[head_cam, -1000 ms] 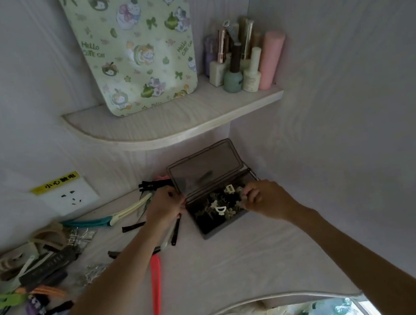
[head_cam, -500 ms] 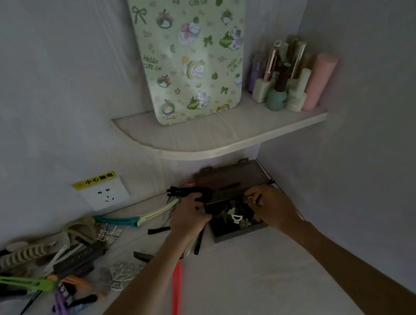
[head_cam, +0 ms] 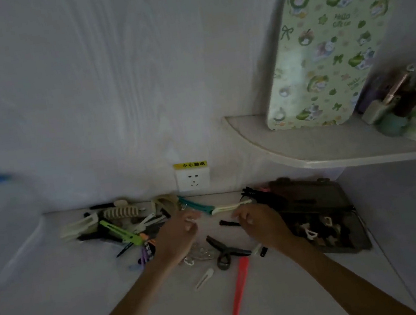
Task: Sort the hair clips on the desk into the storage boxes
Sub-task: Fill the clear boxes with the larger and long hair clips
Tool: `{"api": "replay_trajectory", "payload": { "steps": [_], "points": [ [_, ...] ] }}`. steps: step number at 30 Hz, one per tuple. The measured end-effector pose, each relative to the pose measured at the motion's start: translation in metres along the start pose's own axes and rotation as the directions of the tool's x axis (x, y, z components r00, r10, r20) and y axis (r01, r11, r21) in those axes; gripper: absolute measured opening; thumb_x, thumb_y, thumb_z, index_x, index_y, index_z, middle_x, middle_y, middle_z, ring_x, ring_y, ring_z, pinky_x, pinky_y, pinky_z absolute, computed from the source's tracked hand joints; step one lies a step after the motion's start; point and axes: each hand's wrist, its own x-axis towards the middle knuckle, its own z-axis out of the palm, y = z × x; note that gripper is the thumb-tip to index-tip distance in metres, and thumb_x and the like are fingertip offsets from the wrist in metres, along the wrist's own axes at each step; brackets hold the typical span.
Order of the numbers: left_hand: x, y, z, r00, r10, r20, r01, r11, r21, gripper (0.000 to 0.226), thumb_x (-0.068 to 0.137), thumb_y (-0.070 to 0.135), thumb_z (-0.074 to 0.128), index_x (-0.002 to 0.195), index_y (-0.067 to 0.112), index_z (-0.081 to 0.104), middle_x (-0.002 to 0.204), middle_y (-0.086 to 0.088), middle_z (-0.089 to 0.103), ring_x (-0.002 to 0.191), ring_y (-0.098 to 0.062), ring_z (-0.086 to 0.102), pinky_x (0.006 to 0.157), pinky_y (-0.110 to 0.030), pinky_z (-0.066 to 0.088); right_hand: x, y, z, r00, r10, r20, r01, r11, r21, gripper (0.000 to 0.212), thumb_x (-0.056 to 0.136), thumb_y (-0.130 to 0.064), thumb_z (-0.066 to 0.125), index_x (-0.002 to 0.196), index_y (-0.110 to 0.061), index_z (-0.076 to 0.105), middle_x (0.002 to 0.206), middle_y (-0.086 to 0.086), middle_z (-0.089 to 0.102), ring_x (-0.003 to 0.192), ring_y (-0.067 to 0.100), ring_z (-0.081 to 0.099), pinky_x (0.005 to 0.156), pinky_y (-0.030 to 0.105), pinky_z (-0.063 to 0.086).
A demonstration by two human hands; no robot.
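A dark storage box (head_cam: 349, 241) lies open at the right of the desk with small clips inside, its lid (head_cam: 307, 196) leaning back. My right hand (head_cam: 261, 226) hovers just left of the box, fingers curled and apart, holding nothing I can see. My left hand (head_cam: 179, 235) is over the desk middle, fingers loosely bent; something small and pale may sit at its fingertips. Between and below the hands lie a black claw clip (head_cam: 225, 253), a red clip (head_cam: 240, 288), a white clip (head_cam: 204, 278) and a small black clip (head_cam: 229, 223). A teal-and-cream clip (head_cam: 209, 208) lies behind the hands.
A pile of mixed hair clips (head_cam: 114, 225) covers the desk's left back. A wall socket (head_cam: 193, 179) sits above the desk. A corner shelf (head_cam: 322, 151) overhangs the box, carrying a green patterned pouch (head_cam: 326, 56) and bottles (head_cam: 407, 106). A translucent container (head_cam: 1, 228) is at the far left.
The view has swung left. Both hands have left the storage box and moved left over the loose clips on the desk; the lid stays up.
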Motion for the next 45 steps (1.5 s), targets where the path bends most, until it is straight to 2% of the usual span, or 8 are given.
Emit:
{"api": "replay_trajectory", "payload": {
  "steps": [3,11,14,22,29,37,41,45],
  "points": [
    [-0.014,-0.044,-0.037,0.987,-0.046,-0.151,0.057,0.996,0.07,0.032,0.087,0.006,0.053,0.116,0.018,0.063,0.119,0.001,0.063,0.112,-0.016,0.057,0.09,-0.026,0.044,0.016,-0.028,0.028,0.995,-0.055,0.082,0.058,0.998,-0.035,0.027,0.09,-0.011,0.052,0.114,-0.015,0.061,0.106,0.005,0.061,0.098,0.02,0.059,0.083,0.023,0.046],
    [-0.054,-0.119,-0.097,0.968,-0.222,0.116,0.201,0.964,0.172,0.045,0.096,0.012,0.044,0.139,0.024,0.042,0.146,0.006,0.042,0.134,-0.012,0.037,0.104,-0.02,0.029,0.049,-0.12,0.09,0.898,-0.264,0.352,0.36,0.901,-0.243,0.059,0.091,-0.021,0.051,0.145,-0.02,0.027,0.153,0.002,0.025,0.141,0.021,0.021,0.113,0.035,0.023],
    [-0.066,-0.13,-0.116,0.975,-0.2,-0.094,0.214,0.962,0.168,0.039,0.093,0.011,0.048,0.129,0.025,0.052,0.139,0.008,0.049,0.129,-0.011,0.041,0.103,-0.02,0.031,0.06,-0.146,0.11,0.865,-0.323,0.383,0.455,0.827,-0.331,0.055,0.092,-0.029,0.049,0.143,-0.019,0.03,0.15,0.004,0.03,0.141,0.024,0.023,0.117,0.039,0.017],
    [-0.072,-0.144,-0.224,0.592,0.078,-0.802,0.254,0.927,0.277,0.031,0.081,0.008,0.064,0.111,0.015,0.062,0.124,-0.004,0.061,0.113,-0.026,0.053,0.093,-0.036,0.04,0.092,-0.268,0.141,0.831,-0.371,0.415,0.435,0.898,-0.069,0.052,0.096,-0.022,0.042,0.145,-0.017,0.026,0.151,0.005,0.028,0.137,0.025,0.027,0.114,0.037,0.024],
    [-0.094,-0.176,-0.258,0.471,-0.424,-0.773,0.596,0.799,-0.075,0.05,0.089,0.021,0.057,0.137,0.014,0.043,0.151,-0.008,0.03,0.141,-0.031,0.022,0.111,-0.055,0.02,0.113,-0.372,0.175,0.84,-0.229,0.491,0.079,0.948,0.307,0.065,0.096,-0.021,0.043,0.149,-0.016,0.005,0.156,0.007,0.018,0.14,0.022,0.026,0.114,0.031,0.021],
    [-0.118,-0.164,-0.267,0.376,-0.446,-0.812,0.189,0.895,-0.404,0.045,0.091,-0.008,0.042,0.129,0.014,0.047,0.143,-0.001,0.039,0.126,-0.001,0.044,0.098,-0.003,0.025,0.1,-0.377,0.162,0.837,-0.134,0.53,-0.345,0.623,0.702,0.016,0.094,-0.027,0.05,0.107,-0.018,0.05,0.122,0.006,0.06,0.102,0.02,0.059,0.095,0.032,0.042],
    [-0.142,-0.151,-0.254,0.363,-0.417,-0.833,0.036,0.9,-0.435,0.046,0.088,-0.01,0.048,0.115,0.027,0.048,0.127,0.011,0.047,0.117,-0.007,0.049,0.101,-0.024,0.042,0.08,-0.358,0.148,0.821,-0.096,0.563,-0.393,0.619,0.679,0.032,0.089,-0.039,0.056,0.11,-0.017,0.048,0.091,0.004,0.068,0.085,0.016,0.064,0.094,0.03,0.046],
    [-0.164,-0.142,-0.25,0.383,-0.304,-0.872,-0.066,0.933,-0.354,0.052,0.081,-0.017,0.054,0.113,0.023,0.047,0.127,0.001,0.049,0.109,-0.004,0.05,0.088,-0.011,0.046,0.063,-0.33,0.143,0.767,-0.119,0.63,-0.382,0.704,0.599,0.049,0.085,-0.04,0.062,0.121,-0.02,0.037,0.089,0.004,0.068,0.082,0.015,0.064,0.095,0.032,0.049]
  ]
}}
